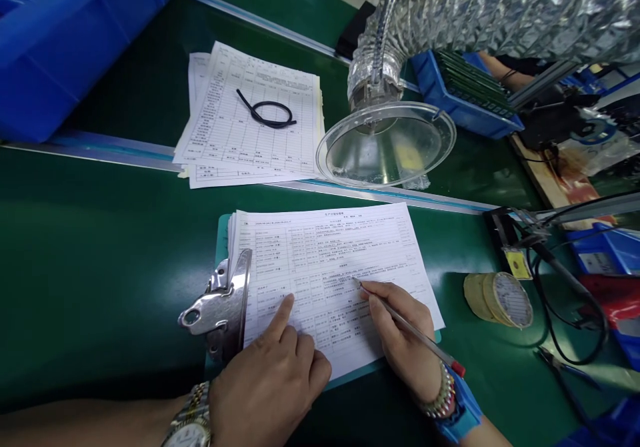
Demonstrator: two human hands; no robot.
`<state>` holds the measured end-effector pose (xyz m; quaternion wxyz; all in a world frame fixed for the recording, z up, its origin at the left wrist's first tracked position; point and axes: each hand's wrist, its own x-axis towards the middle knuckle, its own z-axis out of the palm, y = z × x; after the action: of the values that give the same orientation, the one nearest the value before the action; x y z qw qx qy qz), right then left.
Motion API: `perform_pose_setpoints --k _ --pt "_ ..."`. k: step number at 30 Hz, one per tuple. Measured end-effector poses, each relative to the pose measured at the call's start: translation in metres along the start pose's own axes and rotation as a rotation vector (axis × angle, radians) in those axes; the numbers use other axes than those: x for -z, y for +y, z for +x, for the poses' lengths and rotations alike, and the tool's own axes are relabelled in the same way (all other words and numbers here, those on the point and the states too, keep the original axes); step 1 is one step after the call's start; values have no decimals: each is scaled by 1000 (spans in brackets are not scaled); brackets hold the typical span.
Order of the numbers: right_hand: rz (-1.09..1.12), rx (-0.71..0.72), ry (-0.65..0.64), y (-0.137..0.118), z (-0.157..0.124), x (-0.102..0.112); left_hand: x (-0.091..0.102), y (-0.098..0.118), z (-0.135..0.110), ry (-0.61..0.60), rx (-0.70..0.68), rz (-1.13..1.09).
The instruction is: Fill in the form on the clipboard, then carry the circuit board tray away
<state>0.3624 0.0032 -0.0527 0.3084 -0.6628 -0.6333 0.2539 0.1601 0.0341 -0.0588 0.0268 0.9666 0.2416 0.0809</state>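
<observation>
A printed form [360, 253] with several sheets beneath it lies on a teal clipboard [221, 237], held at its left edge by a metal clip [220, 307]. My left hand [273, 380] rests on the lower left of the sheet, index finger stretched out and touching the print, the other fingers loosely bent, with nothing held. In my right hand [407, 337] is a pen [423, 335] with a red end cap. Its tip is at the middle of the page, among the printed lines.
Behind the clipboard lie more printed papers [225, 133] with a black looped tube [273, 115] on top. A clear hood [385, 143] on a foil duct [480, 20] hangs beside them. Blue bins [90, 47], a tape-wrapped roll [497, 299], pliers [565, 365] and cables are around.
</observation>
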Motion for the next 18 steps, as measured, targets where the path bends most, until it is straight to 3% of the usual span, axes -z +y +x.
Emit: perform_pose_setpoints --k 3,8,18 --pt "26 64 20 -1 -3 -1 -2 1 -2 7 5 -4" --pt "170 179 -80 -12 -8 -4 -4 0 -1 20 18 -29" --pt "181 155 -80 -13 -9 -6 -5 1 -2 -16 15 -32"
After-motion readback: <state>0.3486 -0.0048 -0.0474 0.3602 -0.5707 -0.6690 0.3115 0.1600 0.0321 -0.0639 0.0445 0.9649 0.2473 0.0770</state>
